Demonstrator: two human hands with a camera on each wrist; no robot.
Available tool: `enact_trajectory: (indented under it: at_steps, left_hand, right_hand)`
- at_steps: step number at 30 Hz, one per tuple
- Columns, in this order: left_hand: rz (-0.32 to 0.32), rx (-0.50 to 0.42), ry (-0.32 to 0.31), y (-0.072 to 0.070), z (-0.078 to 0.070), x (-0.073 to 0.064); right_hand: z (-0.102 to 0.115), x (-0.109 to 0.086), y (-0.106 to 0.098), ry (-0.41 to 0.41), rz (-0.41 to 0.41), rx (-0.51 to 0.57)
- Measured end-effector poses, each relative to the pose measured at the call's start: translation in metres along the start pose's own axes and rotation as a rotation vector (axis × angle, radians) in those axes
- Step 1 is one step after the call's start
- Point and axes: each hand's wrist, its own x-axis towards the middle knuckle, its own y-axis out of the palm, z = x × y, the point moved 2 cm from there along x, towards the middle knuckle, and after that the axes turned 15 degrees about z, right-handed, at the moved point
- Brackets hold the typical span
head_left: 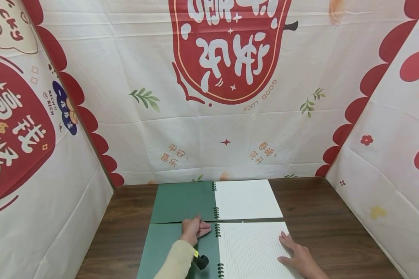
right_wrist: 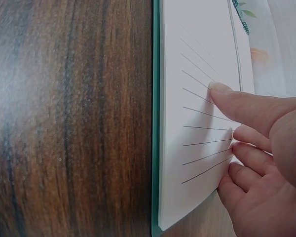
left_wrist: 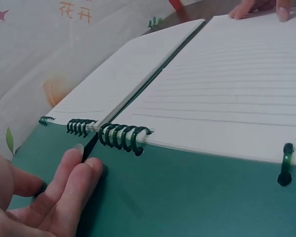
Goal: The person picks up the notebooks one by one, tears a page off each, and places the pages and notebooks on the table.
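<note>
Two spiral notebooks lie open, one behind the other. The far notebook (head_left: 246,199) and the near notebook (head_left: 251,248) each have a green cover at left and a white lined page at right. My left hand (head_left: 194,228) rests over the seam between the two green covers, close to the coils; its fingers (left_wrist: 71,180) reach along that seam in the left wrist view. On the near notebook's page, by its right edge, lies my right hand (head_left: 299,255). Its thumb (right_wrist: 227,94) touches the lined paper, with the other fingers spread beside it.
The notebooks lie on a dark wood-grain table (head_left: 335,221). Printed white and red cloth (head_left: 213,128) walls it in at the back and both sides. A small black device (head_left: 201,262) on a yellow strap sits at my left wrist.
</note>
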Motion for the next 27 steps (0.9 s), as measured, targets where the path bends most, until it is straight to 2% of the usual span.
enact_trajectory:
  at_steps: [6,19,24,27]
  left_hand:
    - [0.024,-0.015,0.005,0.000,0.000,-0.001]
    - [0.034,-0.023,0.013,0.002,0.001,-0.002]
    - [0.029,0.041,0.032,-0.003,-0.005,-0.001]
    - [-0.007,0.143,0.094,-0.006,-0.013,0.002]
  right_hand:
    - [0.000,0.000,0.000,0.008,0.009,0.001]
    - [0.000,0.002,-0.002,0.021,0.039,0.008]
    - [0.002,0.003,-0.002,0.025,0.034,0.004]
    - [0.003,0.003,-0.002,0.021,0.024,-0.009]
